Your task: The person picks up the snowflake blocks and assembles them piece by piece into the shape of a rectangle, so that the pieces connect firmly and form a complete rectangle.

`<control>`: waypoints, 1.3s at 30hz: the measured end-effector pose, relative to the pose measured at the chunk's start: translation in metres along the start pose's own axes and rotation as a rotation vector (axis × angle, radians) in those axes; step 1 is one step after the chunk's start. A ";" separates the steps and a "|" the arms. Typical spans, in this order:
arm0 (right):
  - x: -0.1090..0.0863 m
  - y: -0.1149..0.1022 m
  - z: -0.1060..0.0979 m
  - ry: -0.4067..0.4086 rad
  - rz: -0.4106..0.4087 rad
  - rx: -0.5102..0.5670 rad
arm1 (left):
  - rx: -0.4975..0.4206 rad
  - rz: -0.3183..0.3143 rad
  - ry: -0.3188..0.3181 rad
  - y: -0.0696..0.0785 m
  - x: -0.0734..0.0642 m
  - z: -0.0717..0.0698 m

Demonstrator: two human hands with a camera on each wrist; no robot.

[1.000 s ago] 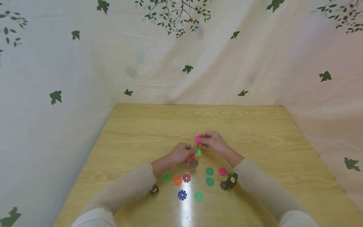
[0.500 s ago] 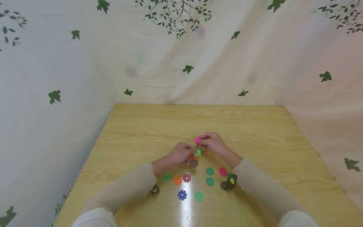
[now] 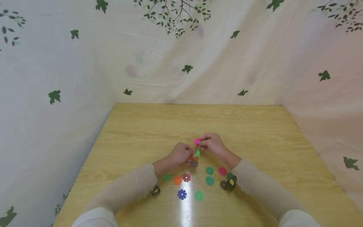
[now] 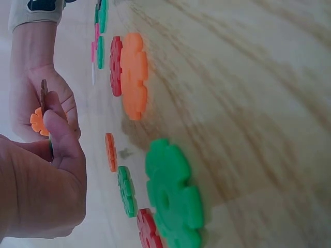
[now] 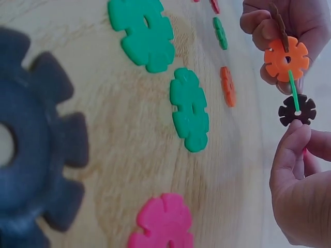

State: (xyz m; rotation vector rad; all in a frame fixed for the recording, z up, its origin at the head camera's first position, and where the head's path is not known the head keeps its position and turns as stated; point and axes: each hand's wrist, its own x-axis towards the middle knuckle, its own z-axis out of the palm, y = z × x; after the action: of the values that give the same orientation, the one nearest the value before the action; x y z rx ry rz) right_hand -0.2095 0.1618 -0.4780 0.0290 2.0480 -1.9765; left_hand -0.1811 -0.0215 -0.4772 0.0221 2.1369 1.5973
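Observation:
Both hands hold a chain of slotted plastic flower discs above the table. My left hand point(image 3: 179, 154) pinches the lower part, where a brown disc point(image 3: 194, 164) and an orange disc point(image 5: 299, 58) are joined. From the orange one a bright green disc point(image 3: 197, 153), edge-on in the right wrist view, leads up to a black disc point(image 5: 309, 112). My right hand point(image 3: 214, 145) pinches a pink disc point(image 3: 197, 142) at the chain's top, against the black one. Fingers hide most of the pink disc in the right wrist view.
Loose discs lie on the wooden table point(image 3: 141, 126) nearer the body: a blue disc point(image 3: 182, 194), a red disc point(image 3: 186, 177), an orange flower disc point(image 3: 177, 180), a pink flower disc point(image 3: 222, 171) and several green ones. Patterned cloth point(image 3: 158, 63) hangs around the table.
My right hand has come down slightly toward my left hand, with the pink disc in its fingers. My left hand stays nearly still, and the loose discs have not moved.

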 end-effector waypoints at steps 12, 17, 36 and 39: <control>-0.003 -0.001 0.002 -0.034 0.034 0.021 | -0.019 -0.022 -0.014 -0.001 -0.002 -0.001; -0.004 -0.002 0.001 -0.051 0.025 0.013 | -0.015 -0.033 -0.041 -0.002 -0.002 -0.001; -0.003 -0.001 0.000 -0.088 0.010 0.001 | -0.029 -0.031 -0.054 0.004 0.010 -0.016; -0.002 0.000 -0.002 -0.086 0.007 0.002 | -0.048 -0.037 -0.068 0.004 0.010 -0.016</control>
State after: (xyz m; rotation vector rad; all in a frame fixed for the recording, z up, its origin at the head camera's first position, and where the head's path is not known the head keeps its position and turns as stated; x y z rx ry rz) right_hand -0.2076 0.1638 -0.4779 -0.0473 1.9894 -1.9410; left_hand -0.1969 -0.0322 -0.4739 0.0202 2.0355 1.6035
